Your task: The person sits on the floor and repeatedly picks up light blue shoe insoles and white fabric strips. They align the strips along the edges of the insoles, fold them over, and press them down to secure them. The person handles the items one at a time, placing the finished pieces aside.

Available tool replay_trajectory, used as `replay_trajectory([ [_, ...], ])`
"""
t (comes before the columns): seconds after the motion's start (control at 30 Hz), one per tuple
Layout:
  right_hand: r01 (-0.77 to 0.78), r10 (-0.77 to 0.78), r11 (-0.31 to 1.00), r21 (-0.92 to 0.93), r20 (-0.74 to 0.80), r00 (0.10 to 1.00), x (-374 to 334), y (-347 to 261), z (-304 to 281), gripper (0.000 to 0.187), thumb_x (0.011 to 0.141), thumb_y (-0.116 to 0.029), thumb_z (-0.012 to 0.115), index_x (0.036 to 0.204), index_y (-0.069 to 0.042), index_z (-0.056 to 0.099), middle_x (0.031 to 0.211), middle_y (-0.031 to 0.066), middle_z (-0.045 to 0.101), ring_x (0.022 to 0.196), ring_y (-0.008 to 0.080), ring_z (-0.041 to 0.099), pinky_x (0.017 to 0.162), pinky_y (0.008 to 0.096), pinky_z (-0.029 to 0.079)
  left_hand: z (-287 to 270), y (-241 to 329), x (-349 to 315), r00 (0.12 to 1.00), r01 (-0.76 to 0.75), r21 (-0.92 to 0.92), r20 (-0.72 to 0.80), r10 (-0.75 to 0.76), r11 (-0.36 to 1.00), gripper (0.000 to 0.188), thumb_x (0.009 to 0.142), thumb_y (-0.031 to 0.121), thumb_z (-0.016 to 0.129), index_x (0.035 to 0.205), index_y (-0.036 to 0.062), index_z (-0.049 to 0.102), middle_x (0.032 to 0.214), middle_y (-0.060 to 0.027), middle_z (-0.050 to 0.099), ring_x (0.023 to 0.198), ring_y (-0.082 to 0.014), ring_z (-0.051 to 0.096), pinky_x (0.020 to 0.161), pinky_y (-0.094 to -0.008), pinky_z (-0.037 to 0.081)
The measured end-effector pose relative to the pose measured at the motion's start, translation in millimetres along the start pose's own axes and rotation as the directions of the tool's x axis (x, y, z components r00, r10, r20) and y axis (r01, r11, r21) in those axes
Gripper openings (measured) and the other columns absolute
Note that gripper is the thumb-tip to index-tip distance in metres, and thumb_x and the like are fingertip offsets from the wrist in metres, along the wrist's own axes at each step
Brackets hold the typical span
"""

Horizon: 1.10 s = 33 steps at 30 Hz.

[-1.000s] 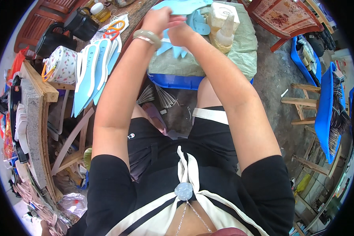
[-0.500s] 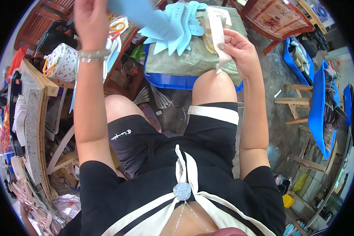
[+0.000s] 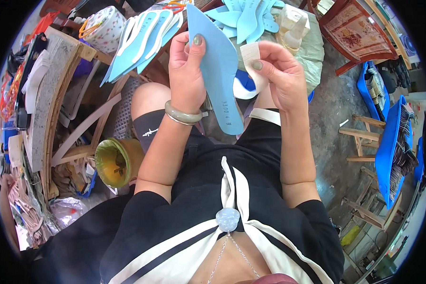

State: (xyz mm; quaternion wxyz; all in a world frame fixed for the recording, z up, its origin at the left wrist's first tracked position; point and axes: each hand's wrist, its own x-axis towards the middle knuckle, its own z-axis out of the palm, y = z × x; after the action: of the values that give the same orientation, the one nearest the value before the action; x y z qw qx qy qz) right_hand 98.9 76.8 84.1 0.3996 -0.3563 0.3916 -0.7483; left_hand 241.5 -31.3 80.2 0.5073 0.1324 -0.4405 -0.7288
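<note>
My left hand [image 3: 187, 73] grips a light blue insole [image 3: 222, 75] by its edge, thumb on top. The insole hangs upright over my lap, with its narrow end lowest. To its right, my right hand [image 3: 284, 78] pinches a white strip [image 3: 249, 56] between thumb and fingers. This strip curls down in a loop beside the insole's right edge; I cannot tell whether they touch. Loose blue insoles [image 3: 248, 21] lie fanned out beyond my hands. On the left, more blue insoles with white strips along them [image 3: 142, 40] overlap at the bench edge.
A clear bottle [image 3: 294, 34] stands on the green-covered worktop [image 3: 313, 71]. Orange-handled scissors [image 3: 179, 5] lie at the far edge. A yellow-lined bin [image 3: 118, 161] stands by my left leg. Blue trays [image 3: 388, 156] rest on wooden stools at right; a wooden chair [image 3: 355, 31] is far right.
My left hand has brought the blue insole down and right, in front of me. My right hand has moved slightly nearer, still holding the white strip. The view has shifted left.
</note>
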Motion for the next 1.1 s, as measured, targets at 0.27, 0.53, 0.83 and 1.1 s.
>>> replay_trajectory([
  [0.27, -0.04, 0.062, 0.984, 0.176, -0.119, 0.991, -3, 11, 23, 0.015, 0.084, -0.007, 0.071, 0.095, 0.002, 0.068, 0.088, 0.0065, 0.069, 0.076, 0.01, 0.063, 0.07, 0.0219, 0.051, 4, 8, -10, 0.986, -0.147, 0.17, -0.047, 0.157, 0.974, 0.02, 0.094, 0.023, 0.06, 0.105, 0.0075, 0.054, 0.093, -0.0008, 0.062, 0.081, -0.0064, 0.057, 0.072, -0.0211, 0.048],
  [0.53, 0.008, 0.021, 0.986, 0.164, -0.177, 0.984, -3, 19, 28, 0.013, 0.083, -0.006, 0.071, 0.093, 0.002, 0.068, 0.087, 0.0069, 0.069, 0.075, 0.0104, 0.063, 0.07, 0.0223, 0.052, 12, 7, -12, 0.976, -0.201, 0.237, -0.035, 0.215, 0.95, 0.025, 0.095, 0.025, 0.059, 0.109, 0.0043, 0.054, 0.093, -0.0009, 0.062, 0.081, -0.0059, 0.056, 0.071, -0.0202, 0.047],
  [0.83, -0.046, 0.074, 0.956, 0.29, -0.085, 0.994, -5, 9, 32, 0.012, 0.084, -0.009, 0.071, 0.089, 0.001, 0.068, 0.085, 0.0024, 0.065, 0.079, 0.0085, 0.06, 0.072, 0.0219, 0.049, 15, 7, -13, 0.966, -0.255, 0.177, 0.009, 0.258, 0.951, 0.02, 0.094, 0.019, 0.06, 0.107, 0.0048, 0.054, 0.094, -0.0022, 0.062, 0.081, -0.0067, 0.057, 0.072, -0.0213, 0.048],
  [1.1, 0.347, -0.326, 0.565, -0.749, 0.184, 0.928, 1, -3, 17, 0.01, 0.075, -0.01, 0.071, 0.082, -0.004, 0.072, 0.074, 0.0045, 0.06, 0.071, 0.019, 0.055, 0.065, 0.0291, 0.044, 4, 10, -13, 0.978, -0.185, 0.535, 0.182, 0.101, 0.825, 0.032, 0.09, 0.013, 0.065, 0.117, 0.0019, 0.053, 0.102, -0.0026, 0.062, 0.09, -0.0079, 0.057, 0.076, -0.0218, 0.049],
])
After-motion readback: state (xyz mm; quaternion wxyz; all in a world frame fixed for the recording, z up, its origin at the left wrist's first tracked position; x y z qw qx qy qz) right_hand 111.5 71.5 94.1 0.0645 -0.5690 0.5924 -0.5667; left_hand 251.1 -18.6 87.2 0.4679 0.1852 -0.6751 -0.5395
